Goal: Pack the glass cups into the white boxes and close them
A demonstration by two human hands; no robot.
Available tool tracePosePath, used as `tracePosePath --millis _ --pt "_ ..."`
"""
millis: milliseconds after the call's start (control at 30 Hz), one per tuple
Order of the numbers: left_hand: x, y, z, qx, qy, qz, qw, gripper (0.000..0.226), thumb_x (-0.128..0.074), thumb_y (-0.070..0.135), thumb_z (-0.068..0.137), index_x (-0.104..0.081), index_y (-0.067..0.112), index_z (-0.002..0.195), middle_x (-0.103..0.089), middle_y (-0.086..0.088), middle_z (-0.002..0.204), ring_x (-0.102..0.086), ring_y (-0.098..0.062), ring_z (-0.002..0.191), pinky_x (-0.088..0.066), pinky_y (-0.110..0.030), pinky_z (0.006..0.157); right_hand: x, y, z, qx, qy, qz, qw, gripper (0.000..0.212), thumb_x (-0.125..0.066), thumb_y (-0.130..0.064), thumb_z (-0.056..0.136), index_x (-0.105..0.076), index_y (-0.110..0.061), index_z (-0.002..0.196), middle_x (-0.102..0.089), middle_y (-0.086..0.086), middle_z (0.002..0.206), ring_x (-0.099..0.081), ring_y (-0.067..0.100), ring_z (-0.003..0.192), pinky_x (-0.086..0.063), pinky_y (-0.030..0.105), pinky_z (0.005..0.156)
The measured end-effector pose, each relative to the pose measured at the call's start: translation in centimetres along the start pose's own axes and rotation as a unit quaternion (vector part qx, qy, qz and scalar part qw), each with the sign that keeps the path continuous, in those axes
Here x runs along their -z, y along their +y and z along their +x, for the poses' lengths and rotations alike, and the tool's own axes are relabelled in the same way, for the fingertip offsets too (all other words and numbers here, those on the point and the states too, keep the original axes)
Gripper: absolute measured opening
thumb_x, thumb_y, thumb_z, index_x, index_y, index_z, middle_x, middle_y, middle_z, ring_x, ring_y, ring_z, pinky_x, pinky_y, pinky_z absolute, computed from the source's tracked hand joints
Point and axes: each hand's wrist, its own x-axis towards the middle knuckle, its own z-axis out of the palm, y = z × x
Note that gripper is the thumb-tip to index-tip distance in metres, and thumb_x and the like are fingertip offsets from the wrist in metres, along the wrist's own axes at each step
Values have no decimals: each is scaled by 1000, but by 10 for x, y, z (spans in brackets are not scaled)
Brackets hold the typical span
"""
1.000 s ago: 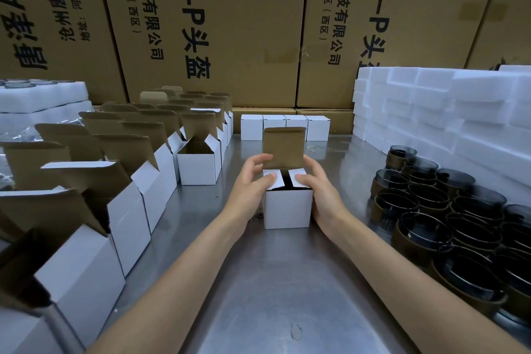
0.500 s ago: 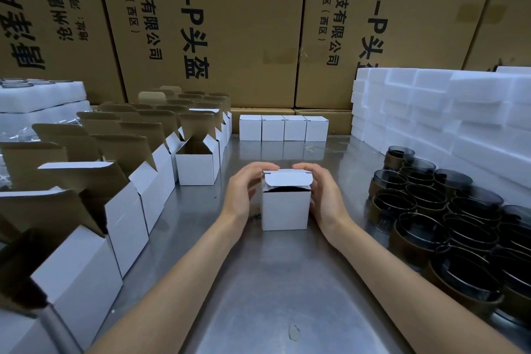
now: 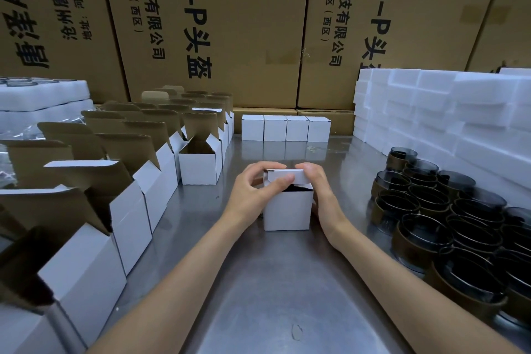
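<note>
Tall brown cardboard cartons [image 3: 235, 23] with black print wall off the back of the steel tabletop [image 3: 258, 282]. Centre of that tabletop stands the small white cardboard box [image 3: 287, 210], our landmark. Right of it and further back, stacked white foam blocks [image 3: 431, 112]; left of it, rows of open white boxes with brown flaps up [image 3: 138, 181]. Right of it, nearer, a cluster of dark smoked glass cups [image 3: 448, 215]. Behind it, four closed white boxes [image 3: 286, 128] in a row. On the box itself: left hand [image 3: 253, 190] pinches the lid's front edge, thumb across it; right hand [image 3: 319, 187] curls over the lid's right end. Lid folded down, not quite seated, a dark gap showing beneath.
</note>
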Motion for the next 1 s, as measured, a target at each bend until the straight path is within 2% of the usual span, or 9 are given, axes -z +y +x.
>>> tracePosePath --millis 200,333,500,633,733,800,867,933,1000 --pt "8 0 1 41 -72 -27 996 19 -81 29 74 -73 34 90 -58 4 117 -60 -14 110 -52 -32 94 -1 -2 -1 -5 7 5 1000 12 -47 -23 97 -50 -15 105 -53 3 100 -54 6 77 -45 13 58" --pt "8 2 2 65 -94 -37 993 21 -68 47 71 -75 34 85 -53 9 119 -53 -11 118 -43 -32 102 -2 -5 -3 0 -4 -1 1000 39 -47 -33 72 -50 -16 107 -52 -3 100 -51 6 81 -43 13 60" --pt "4 0 3 101 -66 -72 990 33 -63 46 70 -70 37 101 -57 5 124 -56 -14 115 -45 -23 84 -2 -3 -3 3 -1 -16 1000 43 -46 -33 70 -50 -17 110 -51 -4 102 -50 7 85 -42 11 61" --pt "4 -7 0 112 -69 -75 988 48 -66 38 69 -59 44 116 -51 8 135 -50 -17 125 -40 -35 105 -4 -5 -1 14 -4 -19 1000 44 -43 -24 66 -50 -21 109 -51 -4 104 -50 5 88 -42 9 65" --pt "3 -6 -2 101 -63 -46 992 40 -66 36 80 -58 42 120 -49 4 137 -50 -17 125 -41 -38 107 -7 -3 -1 46 18 -81 995 40 -38 -23 68 -54 -28 105 -49 -1 117 -45 4 106 -36 11 84" --pt "1 -9 -3 73 -28 -9 997 26 -60 35 93 -57 40 119 -47 4 136 -50 -4 119 -43 -22 98 -6 -1 -4 103 74 -203 971 35 -38 -24 74 -58 -30 102 -46 -5 118 -37 7 113 -27 7 91" --pt "-3 -12 -4 44 2 37 998 27 -50 41 96 -53 39 123 -44 8 132 -46 12 109 -38 -11 87 -2 -1 -7 187 113 -354 909 29 -42 -27 79 -62 -27 100 -47 -9 112 -37 10 110 -28 11 91" --pt "-6 -15 -3 45 5 51 998 37 -38 48 97 -48 39 132 -40 11 132 -42 14 112 -31 -14 94 -1 -3 -8 255 99 -478 834 26 -49 -35 83 -65 -25 100 -55 -9 106 -43 14 103 -37 27 86" --pt "-8 -15 -1 73 3 32 997 49 -21 55 97 -41 39 139 -37 12 137 -40 1 124 -26 -23 108 -2 -4 -5 273 81 -564 775 28 -56 -44 85 -66 -25 103 -60 -6 104 -50 18 100 -39 32 81"
